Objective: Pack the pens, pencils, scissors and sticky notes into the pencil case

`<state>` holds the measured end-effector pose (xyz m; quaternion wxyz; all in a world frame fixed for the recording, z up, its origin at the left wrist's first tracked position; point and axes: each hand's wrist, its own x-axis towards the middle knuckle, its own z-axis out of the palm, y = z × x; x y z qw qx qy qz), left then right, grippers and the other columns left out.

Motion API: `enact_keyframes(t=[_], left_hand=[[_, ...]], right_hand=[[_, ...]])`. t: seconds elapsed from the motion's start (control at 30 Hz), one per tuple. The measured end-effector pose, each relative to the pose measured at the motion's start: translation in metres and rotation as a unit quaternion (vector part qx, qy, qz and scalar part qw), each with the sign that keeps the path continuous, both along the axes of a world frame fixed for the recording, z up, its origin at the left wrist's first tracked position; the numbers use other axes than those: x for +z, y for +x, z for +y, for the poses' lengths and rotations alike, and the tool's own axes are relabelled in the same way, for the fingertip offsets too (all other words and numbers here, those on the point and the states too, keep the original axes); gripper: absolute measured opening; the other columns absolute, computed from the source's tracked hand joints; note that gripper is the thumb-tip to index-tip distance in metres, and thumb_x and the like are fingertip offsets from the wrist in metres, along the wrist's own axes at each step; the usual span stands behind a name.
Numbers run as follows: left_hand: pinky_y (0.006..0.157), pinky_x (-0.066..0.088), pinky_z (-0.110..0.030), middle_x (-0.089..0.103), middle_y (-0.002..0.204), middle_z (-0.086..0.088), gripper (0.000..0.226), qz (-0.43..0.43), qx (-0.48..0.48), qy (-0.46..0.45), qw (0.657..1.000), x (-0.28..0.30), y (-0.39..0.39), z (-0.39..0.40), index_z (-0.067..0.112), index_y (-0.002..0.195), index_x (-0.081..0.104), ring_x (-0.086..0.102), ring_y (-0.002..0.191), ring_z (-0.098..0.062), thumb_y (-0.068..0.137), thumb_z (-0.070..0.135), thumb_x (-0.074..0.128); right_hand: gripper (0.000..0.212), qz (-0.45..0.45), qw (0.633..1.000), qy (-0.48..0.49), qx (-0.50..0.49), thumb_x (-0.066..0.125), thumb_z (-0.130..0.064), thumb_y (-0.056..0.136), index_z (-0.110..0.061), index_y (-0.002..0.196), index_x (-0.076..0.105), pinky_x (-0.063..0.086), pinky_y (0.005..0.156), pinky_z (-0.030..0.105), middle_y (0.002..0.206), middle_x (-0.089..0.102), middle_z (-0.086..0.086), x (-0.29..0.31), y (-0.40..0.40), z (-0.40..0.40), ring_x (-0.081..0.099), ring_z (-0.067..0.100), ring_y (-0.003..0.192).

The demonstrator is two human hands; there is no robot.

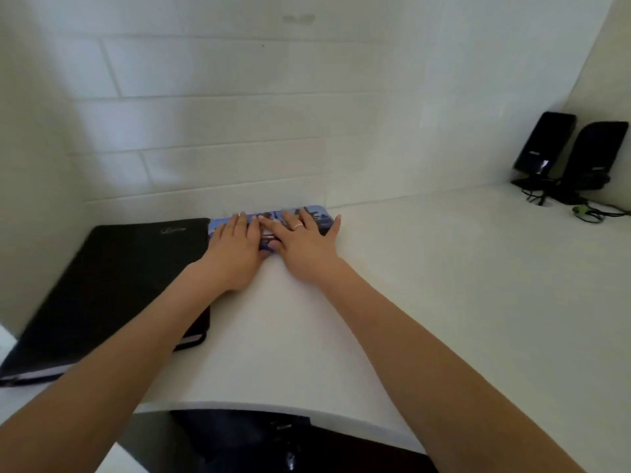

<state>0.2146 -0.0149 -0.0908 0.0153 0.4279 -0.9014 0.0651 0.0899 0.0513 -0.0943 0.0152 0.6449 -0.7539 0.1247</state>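
A blue printed pencil case lies flat on the white desk against the tiled back wall, its lid down. My left hand rests palm-down on its left half, fingers spread. My right hand, with a ring on one finger, lies flat over its middle and right part. Both hands press on the lid and grip nothing. No pens, pencils, scissors or sticky notes are visible; the case's inside is hidden.
A black notebook or folder lies on the desk left of the case, under my left forearm. Two black speakers with cables stand at the back right corner. The white desk stretches between them.
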Motion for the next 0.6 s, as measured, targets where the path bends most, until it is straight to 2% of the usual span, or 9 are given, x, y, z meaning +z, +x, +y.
enact_keyframes(t=[0.2, 0.43, 0.53, 0.6], left_hand=[[0.118, 0.004, -0.043, 0.004, 0.158, -0.018, 0.068, 0.023, 0.005, 0.006, 1.000, 0.000, -0.008, -0.029, 0.008, 0.148, 0.003, 0.004, 0.146, -0.031, 0.097, 0.045, 0.027], [0.118, 0.001, -0.043, 0.003, 0.158, -0.016, 0.068, 0.026, 0.012, 0.014, 0.999, 0.000, -0.008, -0.028, 0.010, 0.149, 0.003, 0.001, 0.146, -0.030, 0.097, 0.047, 0.027], [0.118, 0.005, -0.038, 0.005, 0.158, -0.017, 0.071, 0.034, -0.005, 0.080, 0.996, 0.013, -0.004, -0.028, 0.009, 0.149, 0.006, 0.005, 0.146, -0.029, 0.095, 0.042, 0.039], [0.112, 0.018, -0.025, 0.020, 0.155, -0.013, 0.069, 0.109, -0.043, 0.159, 0.980, 0.035, 0.008, -0.020, 0.012, 0.147, 0.017, 0.023, 0.140, -0.021, 0.092, 0.033, 0.052]], right_hand=[[0.048, -0.016, 1.000, 0.001, -0.012, 0.024, -0.049, 0.098, -0.049, 0.145, 0.015, -0.009, 0.105, 0.071, 0.160, 0.012, -0.005, -0.001, -0.010, -0.031, 0.002, 0.020, 0.148], [0.050, -0.030, 0.999, -0.022, 0.027, 0.032, -0.045, 0.098, -0.043, 0.147, 0.020, -0.009, 0.109, 0.066, 0.159, 0.017, -0.008, -0.005, -0.019, -0.022, 0.005, 0.012, 0.148], [0.050, -0.052, 0.995, 0.034, 0.072, 0.032, -0.041, 0.099, -0.037, 0.148, 0.022, -0.005, 0.115, 0.057, 0.159, 0.019, -0.007, 0.011, -0.026, 0.012, 0.007, 0.011, 0.147], [0.047, -0.098, 0.991, 0.053, 0.077, 0.030, -0.043, 0.100, -0.038, 0.146, 0.026, -0.009, 0.118, 0.049, 0.153, 0.034, -0.009, 0.023, -0.040, 0.053, 0.024, 0.010, 0.144]])
